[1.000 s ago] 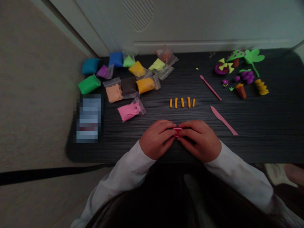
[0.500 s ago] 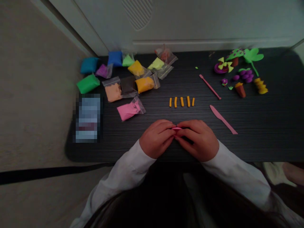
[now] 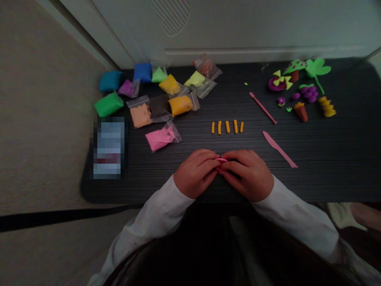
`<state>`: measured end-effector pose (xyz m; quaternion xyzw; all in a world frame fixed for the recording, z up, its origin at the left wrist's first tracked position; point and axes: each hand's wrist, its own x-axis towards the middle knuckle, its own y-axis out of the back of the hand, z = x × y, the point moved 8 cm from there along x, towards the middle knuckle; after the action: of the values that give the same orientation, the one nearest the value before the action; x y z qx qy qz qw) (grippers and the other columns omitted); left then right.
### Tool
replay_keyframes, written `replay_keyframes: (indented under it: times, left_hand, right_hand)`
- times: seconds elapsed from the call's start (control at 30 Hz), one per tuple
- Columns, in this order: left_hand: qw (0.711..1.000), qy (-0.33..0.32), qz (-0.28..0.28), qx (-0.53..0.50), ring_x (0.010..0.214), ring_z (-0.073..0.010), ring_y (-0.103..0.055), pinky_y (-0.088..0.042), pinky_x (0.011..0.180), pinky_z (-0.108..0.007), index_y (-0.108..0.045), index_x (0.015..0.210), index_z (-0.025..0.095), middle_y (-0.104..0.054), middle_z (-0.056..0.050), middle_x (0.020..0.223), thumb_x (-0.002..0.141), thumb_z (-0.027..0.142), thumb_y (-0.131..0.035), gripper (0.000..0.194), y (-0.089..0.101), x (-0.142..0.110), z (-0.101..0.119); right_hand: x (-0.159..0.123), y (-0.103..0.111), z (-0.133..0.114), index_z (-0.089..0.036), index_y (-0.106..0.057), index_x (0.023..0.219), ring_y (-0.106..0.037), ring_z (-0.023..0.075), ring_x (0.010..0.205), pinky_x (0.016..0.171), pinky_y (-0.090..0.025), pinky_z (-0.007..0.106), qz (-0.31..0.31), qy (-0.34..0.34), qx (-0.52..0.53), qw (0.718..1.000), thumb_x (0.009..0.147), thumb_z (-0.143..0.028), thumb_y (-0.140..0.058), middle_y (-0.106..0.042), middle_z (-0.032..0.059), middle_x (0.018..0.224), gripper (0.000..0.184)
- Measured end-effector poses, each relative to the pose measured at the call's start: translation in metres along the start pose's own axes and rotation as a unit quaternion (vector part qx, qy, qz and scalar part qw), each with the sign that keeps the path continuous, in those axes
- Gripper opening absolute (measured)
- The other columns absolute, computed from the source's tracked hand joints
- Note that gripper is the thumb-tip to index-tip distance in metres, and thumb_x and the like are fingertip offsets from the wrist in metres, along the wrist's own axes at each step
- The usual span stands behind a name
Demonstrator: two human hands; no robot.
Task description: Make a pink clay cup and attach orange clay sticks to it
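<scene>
Between my fingertips is a small piece of pink clay (image 3: 221, 160), mostly covered by the fingers. My left hand (image 3: 197, 173) pinches it from the left, and my right hand (image 3: 249, 174) pinches it from the right. Both hands are closed just above the near part of the dark table (image 3: 333, 159). Beyond them lie several short orange clay sticks (image 3: 228, 127) in a row. A pink clay knife (image 3: 279, 149) rests to the right of my right hand. Farther back is a thin pink modelling tool (image 3: 263, 108). An opened bag of pink clay (image 3: 162, 138) sits to the left.
Several bags of coloured clay, including a green one (image 3: 108, 104), fill the back left. A phone with a blurred screen (image 3: 108, 147) lies at the left edge. Finished clay figures, among them purple grapes (image 3: 308, 93) and a green flower (image 3: 318, 68), stand back right. A white panel (image 3: 253, 28) rises behind.
Both hands stay in nearly the same place, with the fingers shifting very slightly on the pink clay. The whole view has moved a little.
</scene>
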<state>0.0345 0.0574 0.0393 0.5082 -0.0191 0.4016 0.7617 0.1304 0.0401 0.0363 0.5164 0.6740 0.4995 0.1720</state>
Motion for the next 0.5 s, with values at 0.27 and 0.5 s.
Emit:
replay_keyframes:
  times: [0.27,0.5]
  left_hand:
    - [1.000,0.002,-0.009,-0.008,0.095,-0.0173,-0.056,-0.049,0.083,-0.036,-0.060,0.093,0.017,-0.063,-0.007,0.096,0.077,0.016,-0.055,0.016,-0.0006,-0.0021,-0.0026]
    - [1.000,0.004,-0.011,-0.004,0.097,-0.0179,-0.054,-0.048,0.084,-0.035,-0.062,0.088,0.017,-0.062,-0.008,0.096,0.076,0.017,-0.056,0.013,-0.0009,-0.0033,-0.0020]
  right_hand:
    - [-0.0049,0.0016,0.0029,-0.019,-0.058,0.100,-0.056,0.0193,0.092,0.078,-0.043,0.036,0.001,0.001,0.046,0.999,0.077,-0.023,-0.055,-0.062,0.0075,0.102,0.023]
    - [-0.0060,0.0004,0.0035,-0.017,-0.060,0.093,-0.056,0.0187,0.091,0.078,-0.044,0.035,-0.009,0.013,0.043,0.999,0.078,-0.018,-0.053,-0.063,0.0078,0.100,0.017]
